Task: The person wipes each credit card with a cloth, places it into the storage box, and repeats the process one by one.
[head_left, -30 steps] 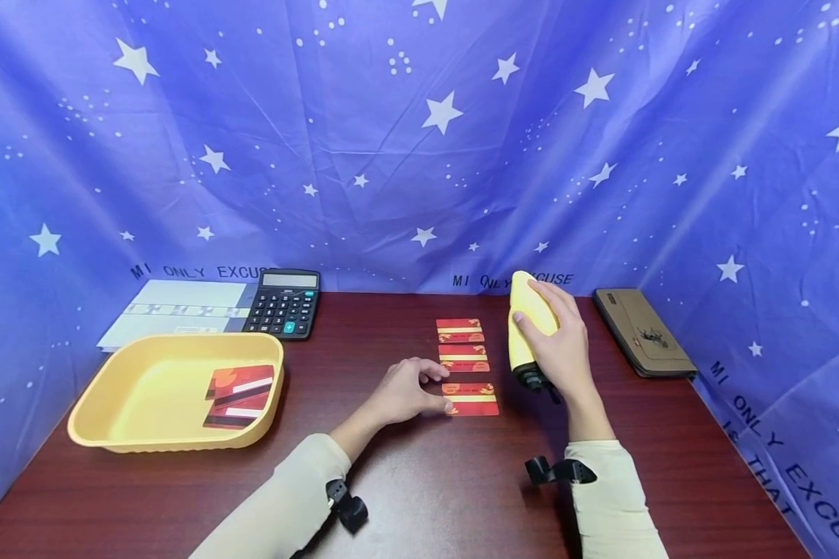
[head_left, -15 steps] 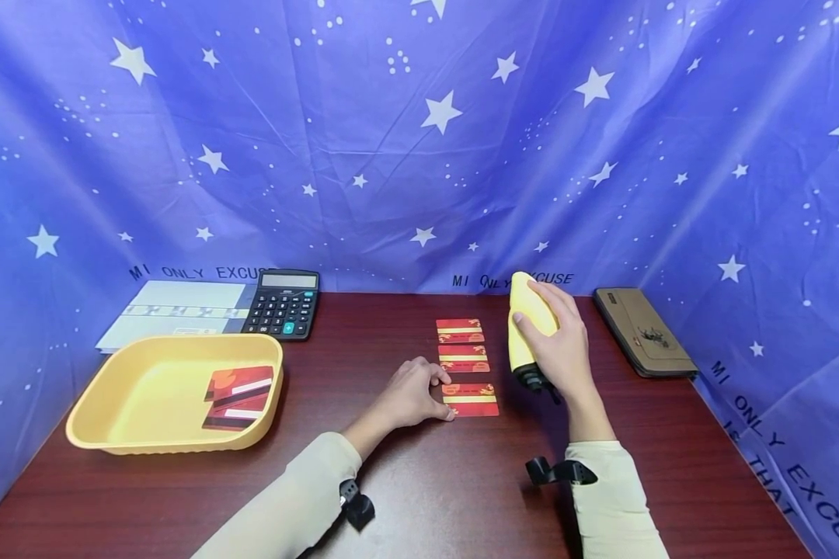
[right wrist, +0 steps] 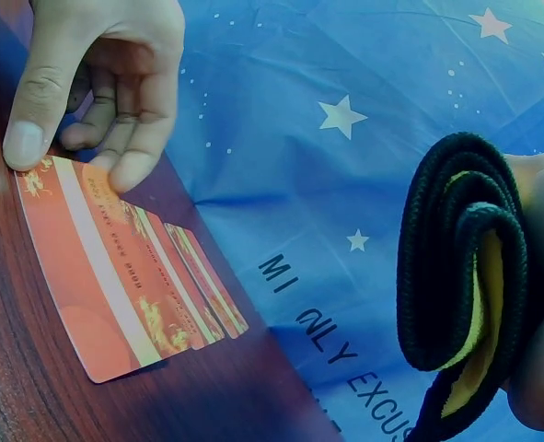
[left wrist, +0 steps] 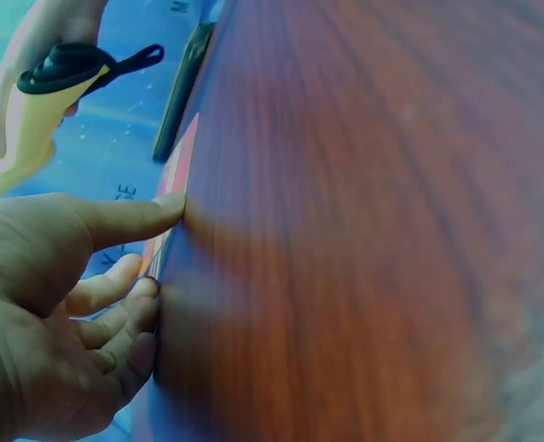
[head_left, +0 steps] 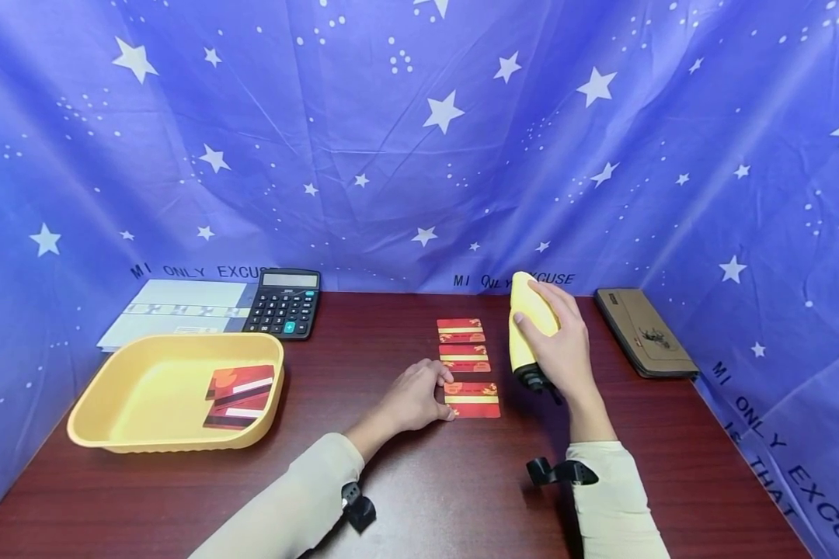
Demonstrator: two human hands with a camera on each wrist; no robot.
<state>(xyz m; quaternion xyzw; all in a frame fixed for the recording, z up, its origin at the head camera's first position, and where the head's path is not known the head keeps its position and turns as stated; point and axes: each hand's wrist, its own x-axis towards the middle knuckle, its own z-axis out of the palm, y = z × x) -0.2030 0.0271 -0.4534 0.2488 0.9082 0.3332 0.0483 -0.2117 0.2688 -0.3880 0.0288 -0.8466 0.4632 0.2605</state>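
As the right hand (head_left: pixel 565 348) grips yellow fabric (head_left: pixel 530 301), the left (head_left: pixel 412 397) pinches—seemingly—a card (head_left: pixel 472 401).

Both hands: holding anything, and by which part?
Right hand grips the yellow bundle round its body; left hand pinches the nearest red card at its left end.

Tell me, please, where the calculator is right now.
In the head view, the calculator lies at the table's back left, just beyond the yellow tub's right rear corner, with the flat white item to its left.
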